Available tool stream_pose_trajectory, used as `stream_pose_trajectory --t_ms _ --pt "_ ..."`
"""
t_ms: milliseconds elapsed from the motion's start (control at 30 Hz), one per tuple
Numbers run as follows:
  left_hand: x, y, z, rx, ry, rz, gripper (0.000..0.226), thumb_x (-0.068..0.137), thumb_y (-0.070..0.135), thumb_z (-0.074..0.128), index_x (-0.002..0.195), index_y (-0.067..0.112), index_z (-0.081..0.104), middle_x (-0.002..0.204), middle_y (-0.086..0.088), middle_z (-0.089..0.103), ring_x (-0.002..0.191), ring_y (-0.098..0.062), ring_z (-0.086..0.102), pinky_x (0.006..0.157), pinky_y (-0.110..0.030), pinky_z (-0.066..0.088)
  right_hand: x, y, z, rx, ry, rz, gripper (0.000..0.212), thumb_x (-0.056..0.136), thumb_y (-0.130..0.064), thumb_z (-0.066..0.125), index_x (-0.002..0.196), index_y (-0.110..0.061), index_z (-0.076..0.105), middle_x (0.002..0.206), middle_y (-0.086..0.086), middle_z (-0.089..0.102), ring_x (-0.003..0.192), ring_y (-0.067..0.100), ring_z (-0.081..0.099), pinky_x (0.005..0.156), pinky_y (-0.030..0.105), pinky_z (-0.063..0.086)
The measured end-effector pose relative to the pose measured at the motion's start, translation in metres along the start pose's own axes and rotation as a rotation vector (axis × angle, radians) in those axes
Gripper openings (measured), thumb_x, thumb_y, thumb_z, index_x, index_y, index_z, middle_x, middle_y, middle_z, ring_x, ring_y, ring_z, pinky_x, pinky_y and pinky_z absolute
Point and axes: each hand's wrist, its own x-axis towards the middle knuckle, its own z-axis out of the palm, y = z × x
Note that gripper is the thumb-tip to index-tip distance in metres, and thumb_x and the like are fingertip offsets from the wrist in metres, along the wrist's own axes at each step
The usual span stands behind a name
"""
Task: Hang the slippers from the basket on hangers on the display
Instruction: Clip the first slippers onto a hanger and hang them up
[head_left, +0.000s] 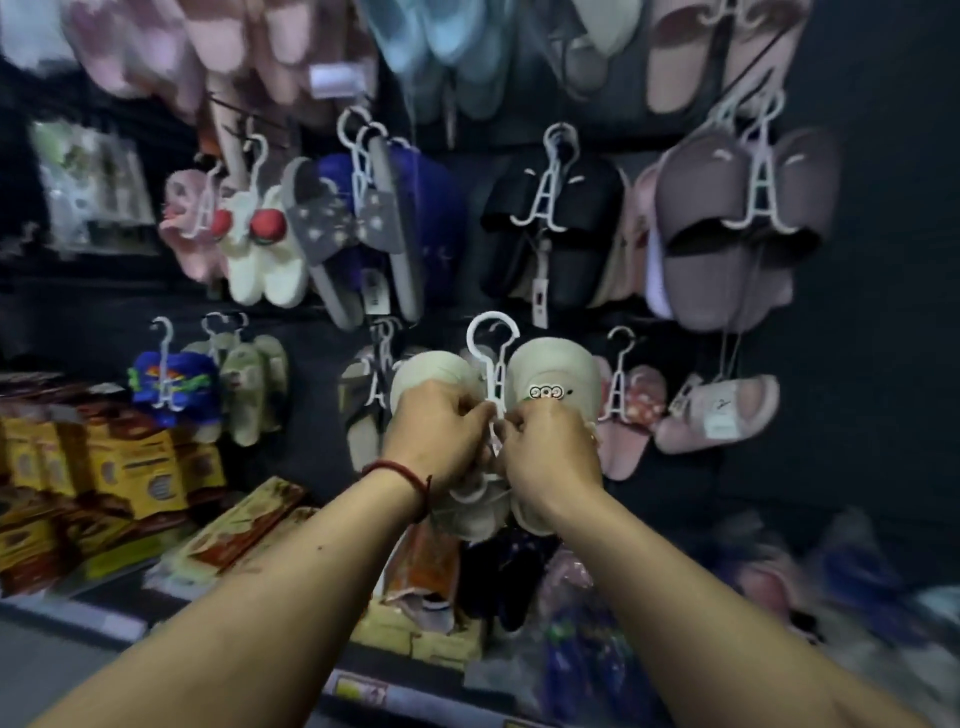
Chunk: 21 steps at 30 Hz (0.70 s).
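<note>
A pair of cream slippers (550, 374) sits on a white plastic hanger (493, 358) held up in front of the dark display wall (857, 364). My left hand (436, 431) grips the left slipper and the hanger's stem. My right hand (550, 457) grips the right slipper, its fingers pinching at the hanger's lower part. The hanger's hook points up, free of any peg. The hanger's lower arms are hidden behind my hands. No basket is visible.
Many slipper pairs hang on white hangers around: black (550, 234), mauve (737, 228), pink floral (628, 415), blue (171, 389). Yellow boxes (104, 467) stack on the left shelf. Loose goods lie on the shelf below my hands.
</note>
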Motion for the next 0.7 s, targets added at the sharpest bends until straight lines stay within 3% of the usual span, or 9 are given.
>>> stream_pose_trajectory --t_ms 267,500,700 --pt "0.045 -0.028 0.049 0.040 -0.061 0.045 0.036 0.090 0.046 0.058 0.066 0.022 0.070 0.053 0.005 0.067 0.057 -0.019 0.068 0.063 -0.042 0.060 0.033 0.041 0.026 -0.047 -0.029 0.094 0.026 0.090 -0.032 0.054 0.082 -0.012 0.068 0.085 0.008 0.070 0.081 0.035 0.066 0.068 0.035 0.054" --pt "0.072 -0.063 0.051 0.030 -0.064 0.019 0.038 0.085 0.049 0.055 0.068 0.021 0.072 0.055 0.003 0.068 0.058 -0.023 0.069 0.062 -0.043 0.061 0.056 0.041 0.060 -0.090 -0.052 0.037 0.024 0.092 -0.025 0.052 0.083 -0.011 0.070 0.087 0.012 0.069 0.081 0.036 0.066 0.065 0.034 0.049" --pt "0.070 -0.085 0.036 0.133 -0.013 0.050 0.038 0.092 0.045 0.056 0.068 0.020 0.072 0.058 0.005 0.068 0.063 -0.018 0.067 0.066 -0.040 0.059 0.053 0.027 0.082 -0.095 -0.066 0.002 0.025 0.093 -0.026 0.054 0.082 -0.010 0.069 0.087 0.013 0.069 0.081 0.036 0.065 0.062 0.032 0.043"
